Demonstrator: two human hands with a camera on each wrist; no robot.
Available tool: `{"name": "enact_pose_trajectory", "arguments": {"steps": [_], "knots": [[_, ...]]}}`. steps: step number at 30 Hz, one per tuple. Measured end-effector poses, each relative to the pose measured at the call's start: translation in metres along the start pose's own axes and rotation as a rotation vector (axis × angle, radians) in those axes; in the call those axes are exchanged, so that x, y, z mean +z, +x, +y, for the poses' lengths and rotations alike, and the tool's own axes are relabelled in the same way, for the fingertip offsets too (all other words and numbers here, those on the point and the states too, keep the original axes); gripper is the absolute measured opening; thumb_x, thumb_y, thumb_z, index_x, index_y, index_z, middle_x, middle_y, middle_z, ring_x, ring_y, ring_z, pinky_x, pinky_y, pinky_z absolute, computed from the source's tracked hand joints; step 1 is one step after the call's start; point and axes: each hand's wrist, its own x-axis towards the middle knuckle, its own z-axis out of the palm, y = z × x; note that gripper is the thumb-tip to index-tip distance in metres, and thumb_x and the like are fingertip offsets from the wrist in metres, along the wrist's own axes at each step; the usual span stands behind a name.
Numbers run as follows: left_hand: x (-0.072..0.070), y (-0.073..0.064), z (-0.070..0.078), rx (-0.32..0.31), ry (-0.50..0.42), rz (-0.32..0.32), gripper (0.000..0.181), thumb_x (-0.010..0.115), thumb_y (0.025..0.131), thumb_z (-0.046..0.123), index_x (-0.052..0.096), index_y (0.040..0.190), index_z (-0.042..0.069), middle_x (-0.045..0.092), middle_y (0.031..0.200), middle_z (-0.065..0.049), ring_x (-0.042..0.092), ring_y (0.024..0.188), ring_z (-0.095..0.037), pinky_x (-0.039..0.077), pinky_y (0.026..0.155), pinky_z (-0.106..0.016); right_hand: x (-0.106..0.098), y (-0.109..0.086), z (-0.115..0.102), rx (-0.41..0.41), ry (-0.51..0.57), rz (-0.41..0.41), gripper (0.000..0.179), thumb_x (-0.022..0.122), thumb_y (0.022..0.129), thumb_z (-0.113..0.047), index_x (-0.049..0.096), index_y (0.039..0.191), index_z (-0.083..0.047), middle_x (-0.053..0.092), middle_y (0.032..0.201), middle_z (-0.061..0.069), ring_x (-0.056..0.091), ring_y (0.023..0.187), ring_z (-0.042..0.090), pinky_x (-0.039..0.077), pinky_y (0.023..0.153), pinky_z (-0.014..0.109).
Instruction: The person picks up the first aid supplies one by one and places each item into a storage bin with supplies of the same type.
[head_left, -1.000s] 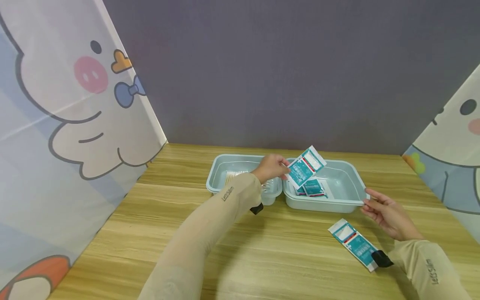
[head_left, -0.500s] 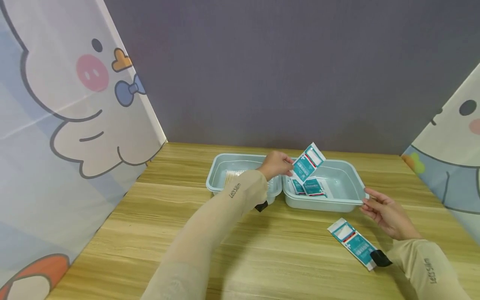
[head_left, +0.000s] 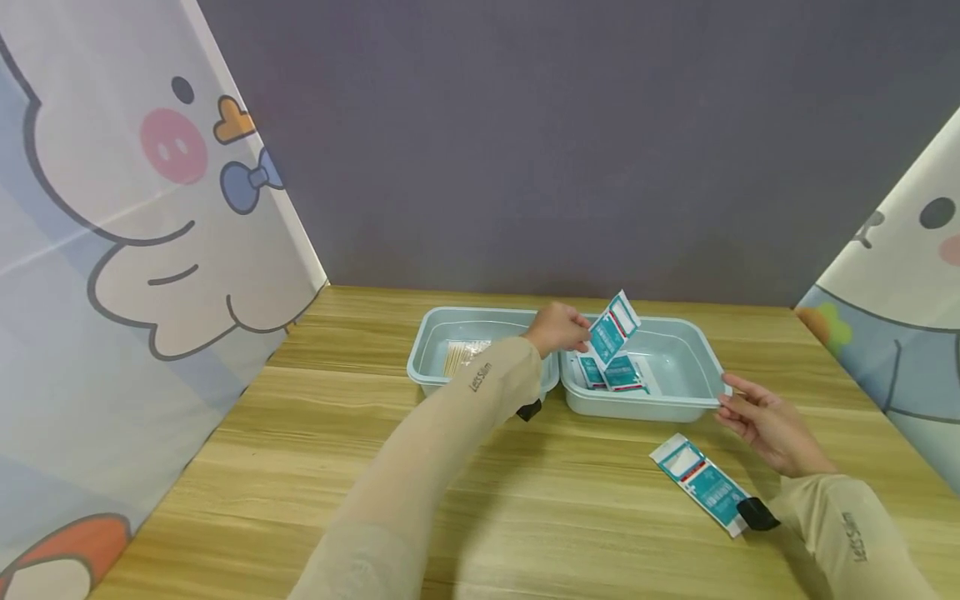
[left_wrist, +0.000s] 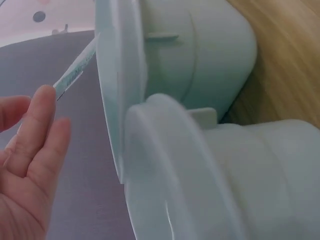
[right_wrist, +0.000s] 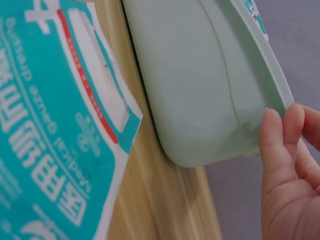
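Observation:
My left hand (head_left: 558,327) pinches a teal-and-white gauze dressing packet (head_left: 612,331) by its lower left edge, tilted above the right-hand pale blue bin (head_left: 637,407). The left wrist view shows this packet (left_wrist: 75,70) nearly edge-on, beyond the fingertips. Inside that bin lie more teal packets (head_left: 624,372), partly covered by the held one. My right hand (head_left: 776,429) grips the bin's right front corner, thumb and fingers at the rim in the right wrist view. Below the right wrist another gauze packet (right_wrist: 55,130) lies flat on the table.
A second pale blue bin (head_left: 429,337) stands against the first on the left, with packed wooden sticks (head_left: 461,356) in it, partly hidden by my left arm. Behind the wooden table (head_left: 337,400) rises a dark grey panel (head_left: 525,150). Cartoon-printed sheets (head_left: 60,333) flank both sides.
My left hand has shifted slightly right with the packet, which has turned narrower to the view. The right hand keeps its hold on the bin corner.

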Motion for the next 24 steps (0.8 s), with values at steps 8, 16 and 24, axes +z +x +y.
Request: {"name": "enact_pose_trajectory", "arguments": {"steps": [8,16,24], "knots": [[-0.0036,0.0006,0.0006,-0.032,-0.025,-0.002,0.009,0.067,0.087,-0.001,0.070,0.095,-0.003,0.069,0.079,-0.011,0.070,0.073,-0.023,0.055,0.064,-0.024,0.0002,0.0011,0.0005,0.004,0.047,-0.025,0.036,0.044,0.098,0.009,0.071,0.110,-0.013,0.065,0.088,0.009,0.068,0.077,0.017,0.055,0.074,0.024],[-0.0003,-0.0004,-0.0028,-0.028,-0.038,-0.026,0.010,0.065,0.087,-0.004,0.070,0.096,-0.005,0.069,0.088,-0.013,0.070,0.076,-0.025,0.056,0.075,-0.033,0.0009,0.0008,0.0010,0.003,0.061,-0.040,0.036,0.044,0.097,0.009,0.071,0.110,-0.012,0.066,0.089,0.010,0.068,0.077,0.017,0.055,0.074,0.024],[0.0037,-0.0010,-0.0040,-0.001,-0.036,-0.020,0.013,0.065,0.085,-0.005,0.071,0.096,-0.003,0.069,0.086,-0.010,0.068,0.072,-0.020,0.054,0.065,-0.025,0.0003,0.0009,0.0006,-0.003,0.070,-0.046,0.035,0.045,0.097,0.008,0.071,0.110,-0.011,0.068,0.089,0.009,0.069,0.078,0.017,0.055,0.074,0.024]]}}
